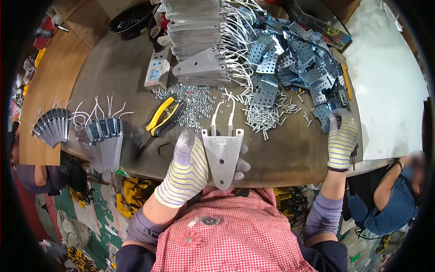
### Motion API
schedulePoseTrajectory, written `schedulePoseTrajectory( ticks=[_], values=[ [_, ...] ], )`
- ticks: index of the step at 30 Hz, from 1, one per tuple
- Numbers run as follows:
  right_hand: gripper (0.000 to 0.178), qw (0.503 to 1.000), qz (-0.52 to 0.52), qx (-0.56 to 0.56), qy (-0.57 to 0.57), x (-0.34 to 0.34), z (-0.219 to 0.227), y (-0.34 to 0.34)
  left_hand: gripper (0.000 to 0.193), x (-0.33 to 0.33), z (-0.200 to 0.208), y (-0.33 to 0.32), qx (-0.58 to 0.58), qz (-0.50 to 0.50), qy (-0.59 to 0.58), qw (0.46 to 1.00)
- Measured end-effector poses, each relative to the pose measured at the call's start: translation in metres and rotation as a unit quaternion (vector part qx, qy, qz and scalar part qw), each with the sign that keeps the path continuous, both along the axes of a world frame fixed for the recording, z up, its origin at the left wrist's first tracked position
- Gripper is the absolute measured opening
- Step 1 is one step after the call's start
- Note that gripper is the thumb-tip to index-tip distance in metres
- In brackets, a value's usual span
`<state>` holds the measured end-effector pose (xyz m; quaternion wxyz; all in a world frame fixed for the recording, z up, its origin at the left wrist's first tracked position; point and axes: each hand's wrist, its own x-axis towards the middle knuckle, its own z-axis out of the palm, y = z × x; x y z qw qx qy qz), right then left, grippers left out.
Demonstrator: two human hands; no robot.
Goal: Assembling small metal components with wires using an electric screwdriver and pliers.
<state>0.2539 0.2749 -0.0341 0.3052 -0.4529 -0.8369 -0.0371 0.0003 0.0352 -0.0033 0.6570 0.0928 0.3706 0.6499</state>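
Observation:
My left hand (186,167) is closed round a tapered grey metal plate (222,156), held upright above the table's front edge. Two white-sleeved wires (231,112) rise from its wide end, and holes run down its middle. Gloved fingertips show past its right side. At the right, my right hand (342,138) reaches to the edge of a pile of perforated bluish metal brackets (294,54), its fingers curled beside a bracket (322,117). Something dark and slim (354,150) sticks out by its wrist; what the fingers grip is hidden. Both hands wear striped gloves.
Screws (265,113) and nuts (192,102) lie loose mid-table. Yellow-handled pliers (159,119) rest left of them. A tall stack of wired plates (195,36) stands behind, beside a power strip (158,68). Fanned plates (102,140) lie left. A person (392,199) sits at right.

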Motion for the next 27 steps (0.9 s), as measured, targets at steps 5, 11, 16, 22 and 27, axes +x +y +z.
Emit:
schedulePoseTrajectory(
  ticks=[5, 11, 16, 22, 27],
  values=[
    [0.009, 0.996, -0.012, 0.015, 0.088, -0.008, 0.019, -0.021, 0.096, -0.003, -0.012, -0.005, 0.047, -0.025, -0.068, 0.996],
    [0.012, 0.904, 0.228, -0.117, 0.341, -0.054, 0.03, -0.067, 0.099, 0.006, -0.007, 0.0, 0.007, -0.01, -0.054, 0.998],
    [0.017, 0.877, 0.352, -0.155, 0.288, -0.105, 0.042, -0.093, 0.082, 0.006, -0.008, -0.006, 0.066, -0.058, -0.091, 0.992],
    [0.018, 0.883, 0.443, -0.023, 0.152, -0.126, 0.036, -0.093, 0.079, 0.014, 0.003, -0.009, -0.01, -0.076, 0.101, 0.992],
    [0.025, 0.859, 0.375, -0.213, 0.278, -0.112, 0.043, -0.096, 0.062, 0.004, -0.02, -0.016, 0.036, -0.019, -0.248, 0.968]
  ],
)
